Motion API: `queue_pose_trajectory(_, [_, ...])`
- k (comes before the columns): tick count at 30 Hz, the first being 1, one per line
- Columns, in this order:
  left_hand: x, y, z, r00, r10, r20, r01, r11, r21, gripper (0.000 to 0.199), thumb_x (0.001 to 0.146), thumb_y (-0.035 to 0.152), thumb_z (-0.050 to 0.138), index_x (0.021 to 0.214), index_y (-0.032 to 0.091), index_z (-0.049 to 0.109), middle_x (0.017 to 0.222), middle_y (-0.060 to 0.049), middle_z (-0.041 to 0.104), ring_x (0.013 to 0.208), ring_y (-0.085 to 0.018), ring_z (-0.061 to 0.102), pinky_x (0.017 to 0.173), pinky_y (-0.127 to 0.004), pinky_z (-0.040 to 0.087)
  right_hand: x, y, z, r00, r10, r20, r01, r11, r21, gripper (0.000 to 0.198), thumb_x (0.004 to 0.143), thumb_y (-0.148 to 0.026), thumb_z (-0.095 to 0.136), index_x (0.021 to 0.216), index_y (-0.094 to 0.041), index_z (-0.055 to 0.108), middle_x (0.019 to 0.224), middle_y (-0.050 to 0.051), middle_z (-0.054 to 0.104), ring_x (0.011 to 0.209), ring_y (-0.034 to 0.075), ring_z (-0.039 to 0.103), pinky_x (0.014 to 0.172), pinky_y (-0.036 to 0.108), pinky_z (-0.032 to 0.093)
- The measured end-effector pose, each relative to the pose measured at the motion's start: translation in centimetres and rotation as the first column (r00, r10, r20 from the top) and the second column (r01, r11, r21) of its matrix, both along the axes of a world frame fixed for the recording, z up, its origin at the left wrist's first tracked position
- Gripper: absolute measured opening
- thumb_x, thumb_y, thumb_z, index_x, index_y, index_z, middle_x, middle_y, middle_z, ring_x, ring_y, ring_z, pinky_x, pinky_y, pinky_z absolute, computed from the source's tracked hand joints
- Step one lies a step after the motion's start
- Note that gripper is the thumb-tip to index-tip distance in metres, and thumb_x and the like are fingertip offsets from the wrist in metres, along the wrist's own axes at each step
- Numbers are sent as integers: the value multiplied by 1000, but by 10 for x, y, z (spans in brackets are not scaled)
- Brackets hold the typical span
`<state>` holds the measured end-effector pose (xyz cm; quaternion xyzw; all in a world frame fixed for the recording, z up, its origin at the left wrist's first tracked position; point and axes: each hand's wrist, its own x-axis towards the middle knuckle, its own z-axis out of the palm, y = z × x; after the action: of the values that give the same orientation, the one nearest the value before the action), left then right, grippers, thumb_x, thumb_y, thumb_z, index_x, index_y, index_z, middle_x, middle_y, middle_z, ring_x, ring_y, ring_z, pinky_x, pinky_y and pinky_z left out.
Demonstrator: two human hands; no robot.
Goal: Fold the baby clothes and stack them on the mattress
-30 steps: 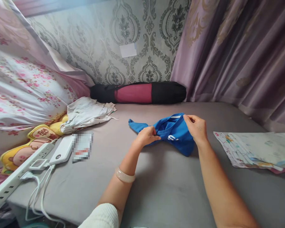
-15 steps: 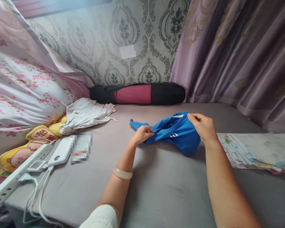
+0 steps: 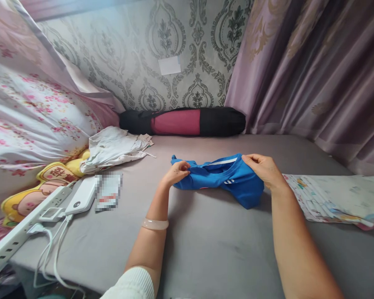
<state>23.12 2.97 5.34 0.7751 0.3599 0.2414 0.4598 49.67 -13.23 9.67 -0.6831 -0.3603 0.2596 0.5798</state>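
Observation:
A blue T-shirt with small white stripes hangs bunched between my two hands over the grey bed. My left hand pinches the cloth near one side of its collar. With thumb and fingers, my right hand grips the shirt at the other side of the neck opening. The collar is stretched apart, and a white strip shows along its inner back edge. The lower part of the shirt droops in folds toward the bed.
A folded stack of printed cloth lies at the right. At the left are a crumpled white garment, a power bank, a power strip with cables and a yellow plush. A black and red long bag rests against the wall.
My left hand has moved slightly left, and my right hand a little left and down. The shirt's neck opening is spread wider and faces me more.

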Motion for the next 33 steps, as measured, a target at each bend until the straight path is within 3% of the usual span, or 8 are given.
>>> queue_pose_trajectory(5, [11, -9, 7, 999, -52, -9, 53, 987, 150, 34, 74, 28, 64, 107, 18, 67, 94, -5, 64, 88, -18, 57, 82, -29, 46, 3, -1, -1, 999, 9, 35, -10, 999, 33, 41, 62, -57, 75, 79, -19, 73, 73, 3, 71, 63, 18, 62, 56, 27, 49])
queue_pose_trajectory(11, [25, -10, -2, 999, -30, 38, 20, 969, 248, 22, 76, 34, 66, 91, 18, 71, 90, -5, 68, 87, -19, 59, 83, -30, 46, 5, 1, -4, 996, 29, 80, -31, 999, 30, 42, 65, -58, 73, 80, -19, 73, 74, 3, 72, 64, 18, 62, 57, 27, 48])
queue_pose_trajectory(14, [27, -11, -2, 996, 3, 86, -20, 980, 197, 25, 77, 39, 64, 85, 16, 71, 84, -5, 68, 82, -19, 60, 77, -28, 47, 6, 0, -4, 991, 33, 131, -34, 999, 5, 44, 66, -61, 70, 75, -18, 72, 67, 2, 69, 60, 17, 59, 55, 26, 45])
queue_pose_trajectory(17, [23, -13, 6, 985, 48, 167, -60, 996, 65, 35, 76, 47, 63, 84, 14, 71, 75, -4, 67, 73, -17, 59, 66, -25, 46, 6, -2, 0, 982, 65, 178, -65, 998, -4, 44, 67, -61, 69, 74, -17, 71, 64, 1, 66, 60, 16, 57, 56, 26, 44])
queue_pose_trajectory(24, [0, -17, 46, 896, 166, 411, -128, 985, -117, 45, 70, 54, 70, 92, 15, 68, 69, 0, 64, 60, -11, 56, 56, -22, 43, -9, -13, 37, 929, 339, 152, -332, 941, -67, 43, 62, -58, 72, 80, -19, 73, 73, 1, 70, 68, 17, 61, 63, 28, 50])
queue_pose_trajectory(29, [-21, -15, 84, 866, 150, 478, -149, 988, -40, 45, 66, 53, 75, 90, 16, 70, 68, 0, 65, 59, -11, 56, 55, -22, 43, -20, -16, 62, 911, 385, 149, -386, 922, -23, 41, 61, -53, 75, 84, -19, 74, 75, 1, 71, 67, 16, 62, 61, 27, 51])
queue_pose_trajectory(33, [-42, -18, 130, 889, 85, 451, -149, 983, 109, 43, 61, 51, 79, 86, 16, 73, 71, -2, 68, 62, -14, 60, 57, -24, 47, -21, -20, 88, 904, 411, 116, -414, 910, 9, 45, 65, -55, 73, 94, -21, 73, 77, 3, 72, 68, 19, 66, 62, 30, 53])
